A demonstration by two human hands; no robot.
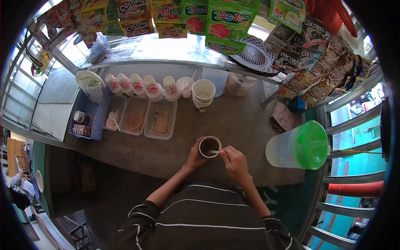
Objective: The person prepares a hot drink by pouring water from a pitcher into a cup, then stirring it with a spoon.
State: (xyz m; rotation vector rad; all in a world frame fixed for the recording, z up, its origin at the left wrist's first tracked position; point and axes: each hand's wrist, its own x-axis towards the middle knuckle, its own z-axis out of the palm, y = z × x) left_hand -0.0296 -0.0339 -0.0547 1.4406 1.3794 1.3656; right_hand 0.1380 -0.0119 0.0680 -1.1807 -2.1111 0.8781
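A white paper cup (204, 142) with dark brown liquid is near the front edge of the brown counter. My left hand (196, 155) is wrapped round its left side. On the right, my right hand (234, 162) pinches the handle of a pale spoon (213, 151), whose other end dips into the liquid. Behind the cup stands a stack of larger white cups (203, 91). To the left lie clear tubs of powder, one (134, 116) with brown powder and another (161, 121) with a paler block or heap in it.
Stacked printed cups (151, 85) line the back left beside a blue basket (96, 112). A jug with a green lid (310, 145) stands at the right. Drink sachets (228, 21) hang overhead. Metal bars (352, 148) close the right side. A person (24, 185) is outside, far left.
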